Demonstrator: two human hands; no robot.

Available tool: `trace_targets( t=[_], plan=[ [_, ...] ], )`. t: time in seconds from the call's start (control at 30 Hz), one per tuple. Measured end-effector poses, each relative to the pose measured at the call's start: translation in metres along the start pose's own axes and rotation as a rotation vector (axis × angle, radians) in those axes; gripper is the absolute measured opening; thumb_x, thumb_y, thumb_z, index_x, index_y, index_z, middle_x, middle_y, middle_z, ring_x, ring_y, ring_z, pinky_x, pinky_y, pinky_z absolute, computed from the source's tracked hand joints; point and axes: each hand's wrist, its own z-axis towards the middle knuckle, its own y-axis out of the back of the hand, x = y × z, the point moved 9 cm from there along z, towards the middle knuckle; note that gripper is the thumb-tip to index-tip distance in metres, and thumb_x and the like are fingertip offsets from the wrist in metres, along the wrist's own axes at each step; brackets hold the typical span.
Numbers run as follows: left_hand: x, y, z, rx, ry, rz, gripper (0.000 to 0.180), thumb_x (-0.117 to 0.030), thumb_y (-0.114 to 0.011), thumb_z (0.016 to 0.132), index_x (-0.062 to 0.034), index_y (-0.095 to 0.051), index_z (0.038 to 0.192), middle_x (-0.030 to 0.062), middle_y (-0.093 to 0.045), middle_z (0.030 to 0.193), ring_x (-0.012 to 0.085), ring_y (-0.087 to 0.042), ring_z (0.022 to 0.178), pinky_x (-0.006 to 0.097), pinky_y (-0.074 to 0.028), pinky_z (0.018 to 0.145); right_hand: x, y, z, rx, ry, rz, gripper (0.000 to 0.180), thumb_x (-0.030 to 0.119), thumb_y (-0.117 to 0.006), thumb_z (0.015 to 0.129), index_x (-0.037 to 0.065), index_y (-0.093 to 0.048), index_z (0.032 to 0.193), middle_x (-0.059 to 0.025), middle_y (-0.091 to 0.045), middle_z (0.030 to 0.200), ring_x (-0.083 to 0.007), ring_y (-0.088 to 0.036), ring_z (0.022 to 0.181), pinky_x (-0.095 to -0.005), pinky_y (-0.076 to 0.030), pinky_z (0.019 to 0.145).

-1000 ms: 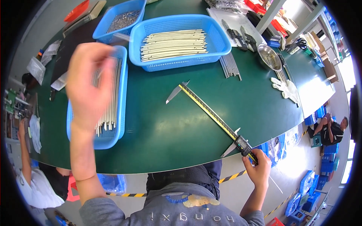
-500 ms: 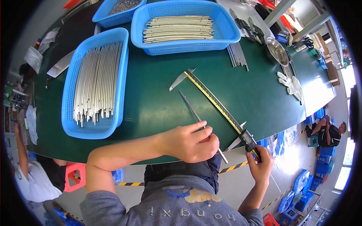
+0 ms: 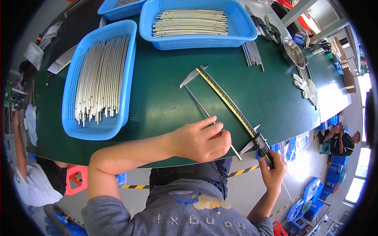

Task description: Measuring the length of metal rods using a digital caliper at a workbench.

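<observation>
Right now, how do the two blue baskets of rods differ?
The left basket lies lengthwise away from the person; the far basket lies crosswise. Rods in the left basket look silver-grey and spread over most of its floor; rods in the far basket look paler, yellowish, and sit in a tidy central bundle. Both are blue perforated plastic on the green table, untouched by the left hand or the right hand.

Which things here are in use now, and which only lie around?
In use: left hand holding rod; right hand on caliper.
Lying about: rod baskets, gloves, metal bowl, loose rods.
</observation>
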Motion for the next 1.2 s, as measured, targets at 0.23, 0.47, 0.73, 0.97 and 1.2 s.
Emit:
trace_targets(
  t=[0.23,0.47,0.73,0.97,1.2],
  plan=[
    [-0.001,-0.014,-0.004,0.076,0.006,0.017,0.011,-0.014,-0.064,0.075,-0.0093,-0.06,0.084,0.0021,-0.058,0.086,0.0197,-0.06,0.083,0.036,-0.054,0.077,0.003,-0.001,-0.007,0.015,-0.022,-0.026,0.027,0.015,-0.074,0.07,0.001,-0.061,0.089,-0.0073,-0.056,0.068,-0.0161,-0.052,0.052,-0.0259,-0.042,0.049],
    [0.004,-0.023,0.0,0.158,0.029,-0.033,0.01,-0.015,-0.06,0.071,-0.0064,-0.06,0.077,0.0051,-0.054,0.085,0.0198,-0.056,0.078,0.037,-0.053,0.076,0.009,-0.001,-0.015,-0.011,-0.003,-0.046,0.026,0.014,-0.074,0.071,0.002,-0.06,0.089,-0.0078,-0.057,0.068,-0.0173,-0.053,0.05,-0.027,-0.042,0.047],
    [0.014,-0.022,0.0,0.235,0.086,-0.086,0.009,-0.011,-0.065,0.07,-0.0071,-0.062,0.079,0.0039,-0.059,0.087,0.0192,-0.06,0.083,0.037,-0.055,0.076,0.015,-0.004,-0.016,-0.018,0.037,-0.022,0.026,0.015,-0.074,0.07,0.003,-0.06,0.089,-0.0063,-0.057,0.067,-0.017,-0.056,0.051,-0.027,-0.043,0.046],
    [0.013,-0.021,0.002,0.278,0.098,-0.108,0.012,-0.007,-0.065,0.069,-0.0059,-0.063,0.08,0.0043,-0.059,0.085,0.02,-0.06,0.083,0.036,-0.055,0.075,0.014,-0.005,-0.021,-0.008,0.054,-0.028,0.026,0.017,-0.073,0.071,0.004,-0.06,0.09,-0.0059,-0.057,0.067,-0.0179,-0.056,0.05,-0.0285,-0.042,0.045],
    [0.016,-0.021,0.002,0.291,0.093,-0.123,0.013,-0.007,-0.066,0.069,-0.0059,-0.062,0.081,0.0043,-0.059,0.085,0.0204,-0.06,0.082,0.036,-0.055,0.074,0.011,-0.008,-0.019,-0.017,0.051,-0.06,0.03,0.025,-0.075,0.072,0.005,-0.059,0.088,-0.0049,-0.057,0.066,-0.0186,-0.055,0.049,-0.0293,-0.042,0.044]
  ],
)
